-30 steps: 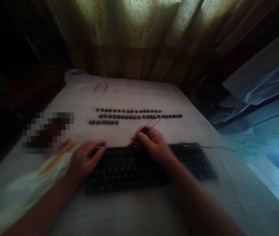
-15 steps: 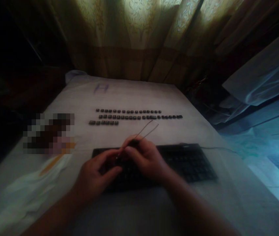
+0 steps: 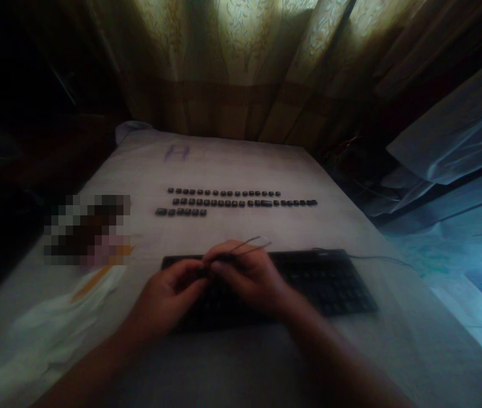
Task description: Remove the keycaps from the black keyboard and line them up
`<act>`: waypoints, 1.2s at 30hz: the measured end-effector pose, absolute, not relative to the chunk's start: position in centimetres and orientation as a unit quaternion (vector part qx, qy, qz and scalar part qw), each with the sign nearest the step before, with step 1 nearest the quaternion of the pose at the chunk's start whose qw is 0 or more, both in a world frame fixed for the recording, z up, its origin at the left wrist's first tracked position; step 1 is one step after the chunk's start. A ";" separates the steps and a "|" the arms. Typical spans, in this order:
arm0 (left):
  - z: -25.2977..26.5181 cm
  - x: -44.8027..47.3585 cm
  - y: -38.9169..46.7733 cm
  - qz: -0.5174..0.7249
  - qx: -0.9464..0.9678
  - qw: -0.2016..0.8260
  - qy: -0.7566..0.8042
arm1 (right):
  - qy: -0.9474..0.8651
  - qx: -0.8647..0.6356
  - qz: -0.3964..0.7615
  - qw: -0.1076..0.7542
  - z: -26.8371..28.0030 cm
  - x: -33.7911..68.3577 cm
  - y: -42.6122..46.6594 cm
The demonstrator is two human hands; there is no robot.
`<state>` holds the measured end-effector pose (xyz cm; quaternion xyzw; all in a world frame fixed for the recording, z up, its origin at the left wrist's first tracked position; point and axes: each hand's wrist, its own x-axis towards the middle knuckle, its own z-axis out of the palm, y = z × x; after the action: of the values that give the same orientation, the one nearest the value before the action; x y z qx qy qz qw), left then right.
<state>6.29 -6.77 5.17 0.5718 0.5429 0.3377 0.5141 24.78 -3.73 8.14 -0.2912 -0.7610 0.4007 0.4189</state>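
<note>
A black keyboard [image 3: 321, 283] lies on the pale-covered table, beneath both my hands. My right hand [image 3: 249, 277] is closed around the dark handle of a wire keycap puller [image 3: 247, 243], whose two thin wires point away to the upper right. Fingertips of my left hand [image 3: 166, 292] pinch a small dark piece, seemingly a keycap [image 3: 201, 272], right beside the right fingertips. The fingers hide most of it, and the dim light blurs the keys below. Beyond the keyboard, loose black keycaps [image 3: 234, 203] stand in three rows, the nearest one short.
A crumpled white plastic bag [image 3: 49, 317] with an orange strip lies on the left, near a pixelated patch. The keyboard's cable [image 3: 380, 258] runs off to the right. Patterned curtains [image 3: 241, 68] hang behind the table's far edge.
The puller's wires have tipped lower and nearer to me as my right hand turned. Both hands remain together over the keyboard. The rows of keycaps look the same.
</note>
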 end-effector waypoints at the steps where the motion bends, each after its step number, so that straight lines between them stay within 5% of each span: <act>1: 5.2 6.2 -6.7 0.337 0.575 0.510 0.543 | -0.764 -0.290 0.393 0.421 8.2 24.9 -3.6; 6: 5.3 5.7 -6.5 0.328 0.587 0.478 0.565 | -0.798 -0.352 0.276 0.404 8.2 27.1 -2.2; 13: 5.5 5.3 -6.3 0.302 0.626 0.395 0.601 | -0.869 -0.460 0.130 0.126 8.3 29.6 -1.1; 18: 5.3 5.5 -6.3 0.311 0.620 0.407 0.594 | -0.886 -0.443 0.131 0.045 8.4 29.6 -1.4; 36: 5.3 5.8 -6.8 0.309 0.573 0.517 0.555 | -0.877 -0.441 0.137 0.133 10.1 28.7 -3.1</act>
<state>5.82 -6.80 5.27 0.5733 0.5554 0.3095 0.5168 28.74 -3.06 10.12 -0.4413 -0.8768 0.1369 0.1329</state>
